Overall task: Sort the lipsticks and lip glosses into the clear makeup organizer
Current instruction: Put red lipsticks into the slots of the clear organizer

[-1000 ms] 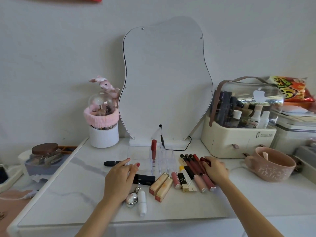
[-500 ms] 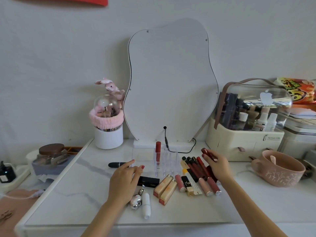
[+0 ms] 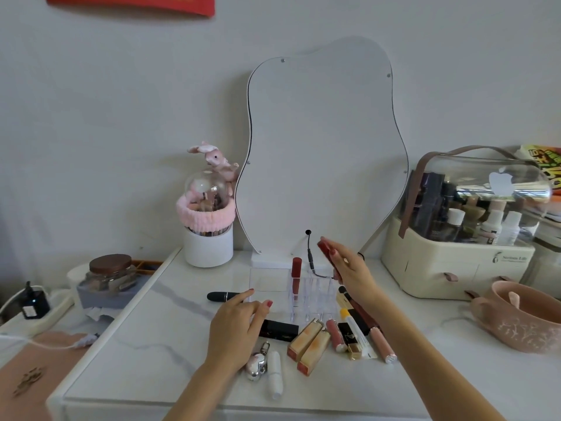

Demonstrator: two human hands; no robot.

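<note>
- The right hand (image 3: 349, 268) pinched a dark red lip gloss tube (image 3: 329, 257) between thumb and fingers; the tube's long axis ran tilted, upper end leaning left and away, lower end hidden in the palm.
- The clear makeup organizer (image 3: 306, 291) lay just below and left of that grip; one red tube (image 3: 296, 276) stood upright in a left slot, the slots beside it looking free.
- The left hand (image 3: 239, 326) rested on the table (image 3: 136, 344) with fingers relaxed, fingertips at the organizer's near-left corner; it held nothing.
- The unsorted lipsticks (image 3: 312, 340) lay in front, nearer the person; by my judgement the right hand was the one placed to tip the tube upright and lower it.
</note>
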